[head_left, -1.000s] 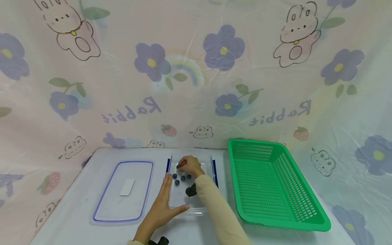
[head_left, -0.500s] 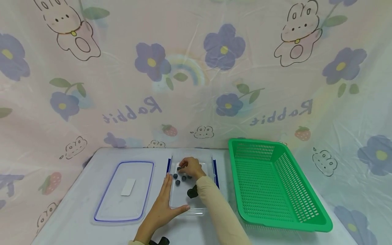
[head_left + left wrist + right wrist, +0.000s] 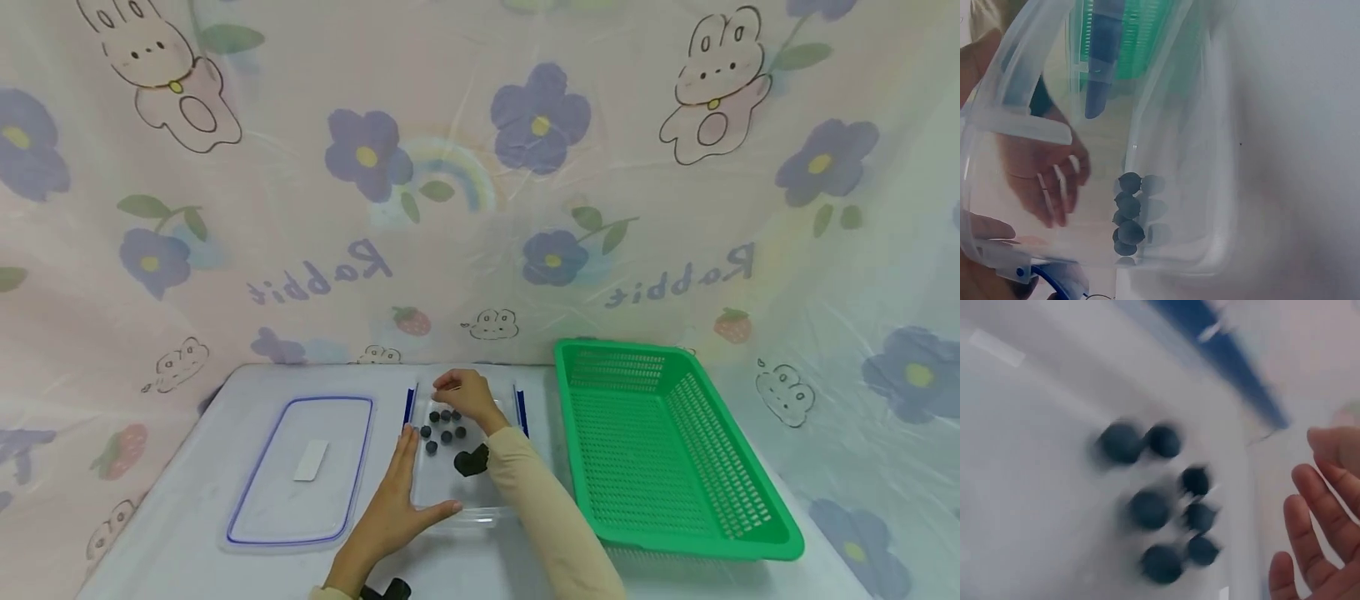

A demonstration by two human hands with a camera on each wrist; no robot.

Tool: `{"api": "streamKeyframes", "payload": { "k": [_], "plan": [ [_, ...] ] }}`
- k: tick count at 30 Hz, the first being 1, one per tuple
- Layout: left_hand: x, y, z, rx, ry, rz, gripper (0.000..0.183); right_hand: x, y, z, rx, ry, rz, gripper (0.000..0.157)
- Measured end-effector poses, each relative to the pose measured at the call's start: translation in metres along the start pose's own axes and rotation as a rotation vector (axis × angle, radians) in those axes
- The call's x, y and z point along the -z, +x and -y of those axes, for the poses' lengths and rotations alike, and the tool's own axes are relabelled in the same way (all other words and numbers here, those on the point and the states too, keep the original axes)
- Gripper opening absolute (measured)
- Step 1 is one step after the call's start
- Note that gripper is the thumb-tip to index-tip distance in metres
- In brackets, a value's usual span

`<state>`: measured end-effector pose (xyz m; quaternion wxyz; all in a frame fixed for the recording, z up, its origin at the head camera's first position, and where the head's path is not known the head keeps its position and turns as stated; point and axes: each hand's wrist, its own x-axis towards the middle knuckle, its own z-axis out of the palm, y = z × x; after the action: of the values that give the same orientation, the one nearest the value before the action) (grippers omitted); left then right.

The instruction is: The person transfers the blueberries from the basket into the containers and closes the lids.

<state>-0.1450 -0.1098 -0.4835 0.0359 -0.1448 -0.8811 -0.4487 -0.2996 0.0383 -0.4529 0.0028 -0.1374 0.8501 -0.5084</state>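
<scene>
A clear plastic food container [image 3: 472,492] with blue side clips sits in front of me, its lid off. Several blueberries [image 3: 447,437] lie loose on its floor, grouped toward the far left; the right wrist view also shows these blueberries [image 3: 1149,509] close up. My left hand [image 3: 395,508] rests at the container's near left corner, its fingers straight along the left wall and the thumb spread across the near side. Above the container's far end, my right hand [image 3: 467,395] hovers over the blueberries, apart from them. Its fingers [image 3: 1304,537] are loosely extended with nothing between them.
To the left lies a clear lid [image 3: 262,500] with a blue seal and a white label [image 3: 311,460]. On the right stands a green plastic basket [image 3: 660,467]. Behind the white table hangs a patterned curtain [image 3: 450,250].
My right hand held a blueberry low at the container's far left; it has let go and risen away. That blueberry now lies with the others. My left hand stays in place.
</scene>
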Motion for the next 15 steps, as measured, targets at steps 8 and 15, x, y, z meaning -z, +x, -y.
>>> {"api": "streamKeyframes", "payload": {
  "k": [8,15],
  "plan": [
    [0.014,0.003,-0.004,0.028,-0.007,-0.034,0.105,0.006,-0.014,0.034,0.013,0.299,-0.010,0.021],
    [0.037,0.002,-0.007,-0.062,-0.066,-0.179,0.072,0.002,-0.038,0.064,0.079,0.481,0.028,0.027]
  ]
}}
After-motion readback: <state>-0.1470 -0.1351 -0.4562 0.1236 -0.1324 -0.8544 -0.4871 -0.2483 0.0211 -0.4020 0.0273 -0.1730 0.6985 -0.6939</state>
